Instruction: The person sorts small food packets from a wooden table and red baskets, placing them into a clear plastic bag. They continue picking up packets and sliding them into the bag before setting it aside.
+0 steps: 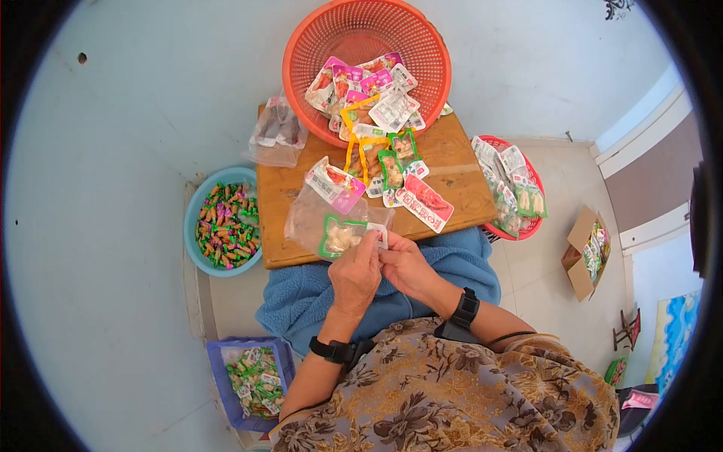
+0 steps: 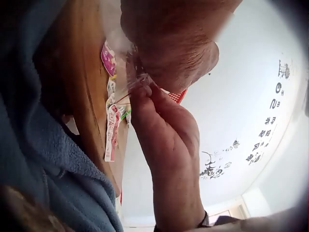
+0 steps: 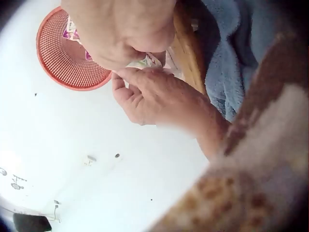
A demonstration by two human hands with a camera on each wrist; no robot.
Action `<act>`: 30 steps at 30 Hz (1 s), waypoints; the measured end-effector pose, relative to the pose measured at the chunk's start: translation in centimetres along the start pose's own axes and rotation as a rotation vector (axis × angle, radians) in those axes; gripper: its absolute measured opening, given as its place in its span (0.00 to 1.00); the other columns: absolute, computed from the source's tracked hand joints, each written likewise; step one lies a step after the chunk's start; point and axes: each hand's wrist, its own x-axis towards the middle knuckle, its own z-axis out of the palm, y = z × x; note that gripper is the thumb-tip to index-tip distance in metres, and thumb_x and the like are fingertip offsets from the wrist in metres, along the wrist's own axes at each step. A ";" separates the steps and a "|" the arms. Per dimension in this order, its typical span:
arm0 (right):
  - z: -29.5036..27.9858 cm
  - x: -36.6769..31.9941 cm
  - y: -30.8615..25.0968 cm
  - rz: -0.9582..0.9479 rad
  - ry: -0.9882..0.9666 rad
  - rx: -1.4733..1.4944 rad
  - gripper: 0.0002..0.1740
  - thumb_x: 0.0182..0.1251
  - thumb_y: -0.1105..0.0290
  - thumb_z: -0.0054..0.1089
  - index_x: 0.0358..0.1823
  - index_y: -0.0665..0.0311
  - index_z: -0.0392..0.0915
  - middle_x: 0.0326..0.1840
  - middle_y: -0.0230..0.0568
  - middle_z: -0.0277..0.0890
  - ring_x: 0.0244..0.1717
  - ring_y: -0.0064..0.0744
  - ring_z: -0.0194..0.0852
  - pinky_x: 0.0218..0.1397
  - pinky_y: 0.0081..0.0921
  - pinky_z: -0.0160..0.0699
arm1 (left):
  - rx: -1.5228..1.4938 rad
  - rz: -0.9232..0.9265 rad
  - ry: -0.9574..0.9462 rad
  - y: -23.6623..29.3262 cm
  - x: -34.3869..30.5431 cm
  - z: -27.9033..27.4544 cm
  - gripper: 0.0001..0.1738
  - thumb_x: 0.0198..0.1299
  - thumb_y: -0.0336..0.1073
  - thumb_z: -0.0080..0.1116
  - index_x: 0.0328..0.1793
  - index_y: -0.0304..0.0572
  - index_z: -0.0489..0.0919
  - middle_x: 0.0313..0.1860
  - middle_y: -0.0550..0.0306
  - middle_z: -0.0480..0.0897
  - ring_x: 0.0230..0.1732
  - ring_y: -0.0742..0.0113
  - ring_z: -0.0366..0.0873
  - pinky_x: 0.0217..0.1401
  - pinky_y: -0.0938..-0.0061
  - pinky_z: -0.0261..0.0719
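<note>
Fingers [image 1: 367,247] of my left hand [image 1: 355,275] and right hand [image 1: 404,267] both pinch the mouth of the clear bag [image 1: 320,215], lying at the near edge of the wooden table [image 1: 456,158] (snack packets [image 1: 343,235] inside). Feels like the closing step; next needs an even press along the mouth.
</note>
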 end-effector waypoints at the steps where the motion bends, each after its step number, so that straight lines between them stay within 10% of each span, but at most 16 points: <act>1: 0.3 0.3 -0.1 0.066 -0.019 0.044 0.21 0.75 0.82 0.42 0.68 0.67 0.69 0.64 0.42 0.75 0.63 0.32 0.74 0.65 0.29 0.77 | -0.020 0.014 -0.005 0.2 -0.1 0.0 0.13 0.62 0.30 0.63 0.53 0.43 0.84 0.26 0.50 0.83 0.27 0.54 0.83 0.30 0.62 0.81; 8: -0.5 4.9 3.5 0.170 -0.019 0.369 0.18 0.78 0.76 0.44 0.67 0.65 0.69 0.63 0.41 0.75 0.60 0.31 0.76 0.66 0.29 0.77 | -0.033 0.079 0.024 -0.4 -0.6 0.3 0.13 0.61 0.29 0.63 0.53 0.43 0.84 0.27 0.50 0.83 0.28 0.54 0.83 0.31 0.62 0.81; 19: -2.4 8.7 9.0 0.057 0.050 -0.152 0.09 0.74 0.67 0.58 0.49 0.63 0.78 0.41 0.33 0.78 0.41 0.24 0.75 0.41 0.26 0.80 | 0.000 -0.064 -0.056 -1.4 -1.0 -1.8 0.11 0.62 0.28 0.63 0.51 0.39 0.84 0.35 0.44 0.86 0.35 0.47 0.86 0.37 0.61 0.83; 30: -2.2 10.1 8.7 0.311 0.127 -0.366 0.08 0.70 0.70 0.61 0.48 0.60 0.81 0.37 0.32 0.79 0.36 0.24 0.75 0.39 0.25 0.79 | 0.014 0.035 0.000 -1.6 -0.8 0.0 0.12 0.61 0.29 0.64 0.51 0.41 0.84 0.28 0.48 0.83 0.29 0.52 0.83 0.32 0.62 0.81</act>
